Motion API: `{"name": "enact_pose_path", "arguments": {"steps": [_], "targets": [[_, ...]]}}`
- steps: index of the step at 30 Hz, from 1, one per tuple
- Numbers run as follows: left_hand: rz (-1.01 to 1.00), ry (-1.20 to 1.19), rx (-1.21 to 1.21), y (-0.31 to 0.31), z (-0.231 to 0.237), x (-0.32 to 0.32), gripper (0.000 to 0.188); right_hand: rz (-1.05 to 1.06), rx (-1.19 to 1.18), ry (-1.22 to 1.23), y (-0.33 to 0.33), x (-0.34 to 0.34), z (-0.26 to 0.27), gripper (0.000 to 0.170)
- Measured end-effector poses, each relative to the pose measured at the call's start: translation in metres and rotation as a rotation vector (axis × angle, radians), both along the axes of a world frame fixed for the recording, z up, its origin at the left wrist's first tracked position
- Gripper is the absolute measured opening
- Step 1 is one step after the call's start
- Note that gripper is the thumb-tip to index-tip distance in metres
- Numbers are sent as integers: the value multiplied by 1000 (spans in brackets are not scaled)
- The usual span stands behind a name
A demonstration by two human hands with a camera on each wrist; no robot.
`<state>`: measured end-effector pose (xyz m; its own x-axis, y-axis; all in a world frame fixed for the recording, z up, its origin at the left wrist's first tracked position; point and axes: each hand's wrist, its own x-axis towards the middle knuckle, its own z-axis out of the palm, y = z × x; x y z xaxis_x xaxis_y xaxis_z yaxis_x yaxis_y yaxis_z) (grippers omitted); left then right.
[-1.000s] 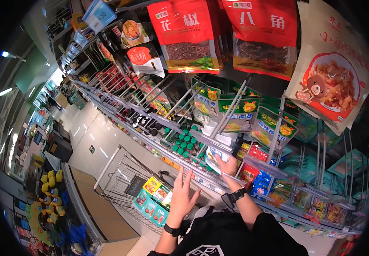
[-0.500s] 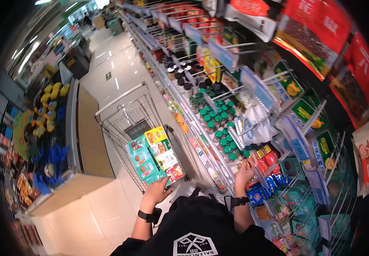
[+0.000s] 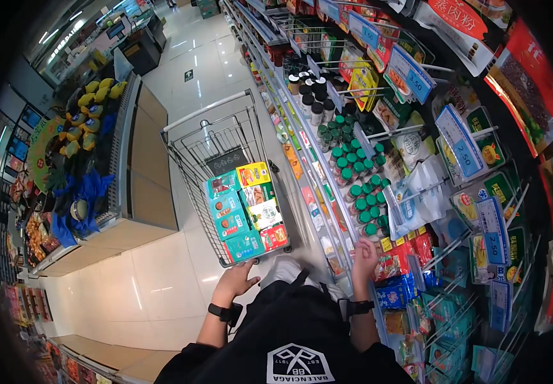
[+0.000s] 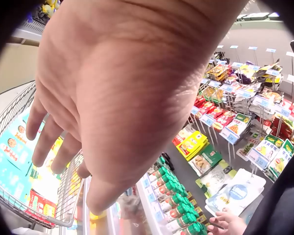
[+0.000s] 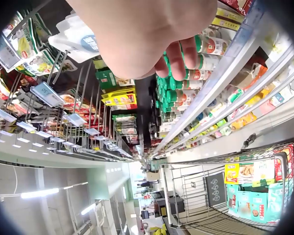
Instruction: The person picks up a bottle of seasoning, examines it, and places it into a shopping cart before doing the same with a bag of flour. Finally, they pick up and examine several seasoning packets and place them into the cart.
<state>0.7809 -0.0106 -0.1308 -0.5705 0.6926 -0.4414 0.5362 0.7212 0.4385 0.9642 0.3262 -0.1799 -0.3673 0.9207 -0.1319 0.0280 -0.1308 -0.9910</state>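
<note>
My left hand [image 3: 234, 281] hovers by the near end of a wire shopping cart [image 3: 190, 227], its fingers extended and nothing in them. Boxes and packs fill the cart's near part: teal packs [image 3: 228, 214], a yellow pack [image 3: 253, 174] and a red pack [image 3: 274, 237]. At the shelf edge, my right hand [image 3: 364, 261] hangs with loosely curled fingers and holds nothing. Just beyond it stand rows of green-capped jars [image 3: 361, 168]. A white pouch [image 3: 420, 195] hangs to the right of the jars, apart from the hand.
Hanging racks with blue price tags [image 3: 461, 146] and seasoning packets line the right side. Red packets [image 3: 395, 264] and blue packets [image 3: 392, 296] lie low beside my right hand. A produce stand [image 3: 152, 166] is across the tiled aisle [image 3: 142, 281] on the left.
My right hand has left the white pouch and come down to the shelf edge. The left hand has moved left to the cart's near end. The view has swung toward the aisle.
</note>
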Motion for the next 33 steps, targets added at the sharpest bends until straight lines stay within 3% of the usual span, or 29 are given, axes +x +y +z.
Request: {"name": "enact_pose_path", "arguments": {"steps": [8, 18, 20, 24, 26, 29, 33], "targets": [[-14, -124, -29, 16, -12, -3, 63, 130, -20, -192, -12, 14, -17, 15], [-43, -164, -65, 23, -11, -16, 59, 229, -136, -127, -22, -12, -43, 20], [-42, -170, -83, 19, -14, -19, 59, 355, -83, -186, -24, -16, -49, 21], [-28, -157, -56, 13, -33, -33, 58, 480, -21, -361, -33, -29, -46, 23], [-5, -160, -91, 9, -42, -42, 58, 482, 212, -571, -41, -36, -39, 26], [-19, -176, -201, 13, -63, -61, 58, 513, 47, -635, -50, -42, -35, 28], [90, -272, -172, 11, -115, -88, 58, 534, 26, -756, -57, -40, -35, 28]]}}
